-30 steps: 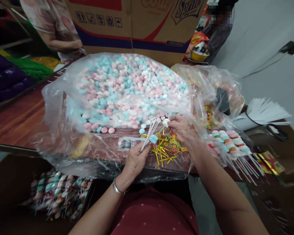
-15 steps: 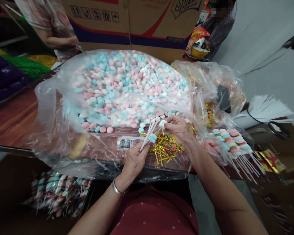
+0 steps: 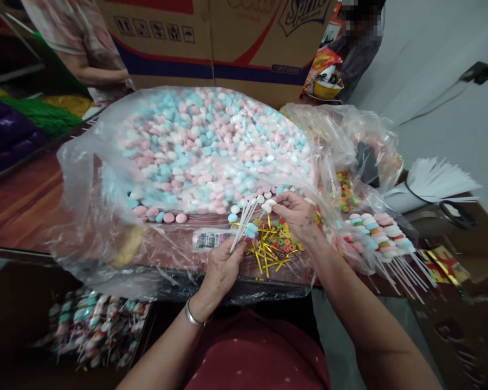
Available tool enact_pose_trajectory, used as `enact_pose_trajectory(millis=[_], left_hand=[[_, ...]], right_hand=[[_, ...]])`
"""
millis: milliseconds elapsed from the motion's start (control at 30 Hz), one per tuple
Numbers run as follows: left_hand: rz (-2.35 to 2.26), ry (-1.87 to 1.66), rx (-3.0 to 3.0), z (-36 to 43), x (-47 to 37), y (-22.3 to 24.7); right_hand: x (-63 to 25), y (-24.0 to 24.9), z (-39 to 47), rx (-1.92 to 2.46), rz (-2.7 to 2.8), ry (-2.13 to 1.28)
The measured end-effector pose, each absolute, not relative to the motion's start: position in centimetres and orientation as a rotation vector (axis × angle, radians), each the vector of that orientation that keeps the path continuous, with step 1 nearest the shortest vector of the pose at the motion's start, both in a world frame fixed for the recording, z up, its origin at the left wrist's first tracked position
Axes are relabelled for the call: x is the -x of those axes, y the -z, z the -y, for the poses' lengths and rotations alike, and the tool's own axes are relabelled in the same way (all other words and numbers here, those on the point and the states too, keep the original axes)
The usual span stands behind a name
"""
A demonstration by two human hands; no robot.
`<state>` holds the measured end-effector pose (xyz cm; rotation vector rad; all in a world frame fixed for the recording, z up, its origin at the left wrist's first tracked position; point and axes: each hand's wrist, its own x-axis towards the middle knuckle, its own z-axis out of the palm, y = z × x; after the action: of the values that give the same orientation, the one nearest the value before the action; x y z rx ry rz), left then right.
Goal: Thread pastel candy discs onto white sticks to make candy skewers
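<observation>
Gripping a fanned bunch of white sticks [image 3: 243,223], the left hand [image 3: 223,266] is closed around their lower ends, and the sticks slant up and away from the wearer. A blue marshmallow [image 3: 251,230] sits just beside the bunch, above the left fingers; it looks to be on a stick of its own, though its lower part is hard to make out. The right hand [image 3: 297,218] pinches a white marshmallow [image 3: 269,206] between thumb and fingers, to the right of the bunch's upper ends.

Below and between the hands, gold twist ties [image 3: 265,259] lie crisscrossed on the bench [image 3: 28,197], next to a scatter of coloured candy rings [image 3: 287,239]. A printed label [image 3: 209,240] lies left of the sticks. Beyond the hands, a big clear plastic bag [image 3: 211,146] spreads over the bench, full of pink, blue and white marshmallows, some of them loose at its near edge. To the right, loaded marshmallow skewers [image 3: 384,235] lie side by side, their white ends pointing toward the wearer, near a bundle of white strips [image 3: 435,184]. A large cardboard box [image 3: 179,46] stands behind the bag. Lower left, more colourful skewers [image 3: 100,325] fill a dark box.
</observation>
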<state>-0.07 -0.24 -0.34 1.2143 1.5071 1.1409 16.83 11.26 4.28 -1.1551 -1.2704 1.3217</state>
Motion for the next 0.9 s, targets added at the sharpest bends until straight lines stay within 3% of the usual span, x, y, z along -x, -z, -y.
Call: enact_pose_trajectory(millis=[667, 900], left_hand=[[-1.529, -1.143, -1.231, 0.4, 0.1, 0.8], [-1.508, -1.16, -1.218, 0.3, 0.1, 0.7]], right_hand=[[-17.7, -3.7, -10.8, 1.074, 1.585, -1.183], [-16.7, -2.6, -10.0, 0.942, 1.789, -0.747]])
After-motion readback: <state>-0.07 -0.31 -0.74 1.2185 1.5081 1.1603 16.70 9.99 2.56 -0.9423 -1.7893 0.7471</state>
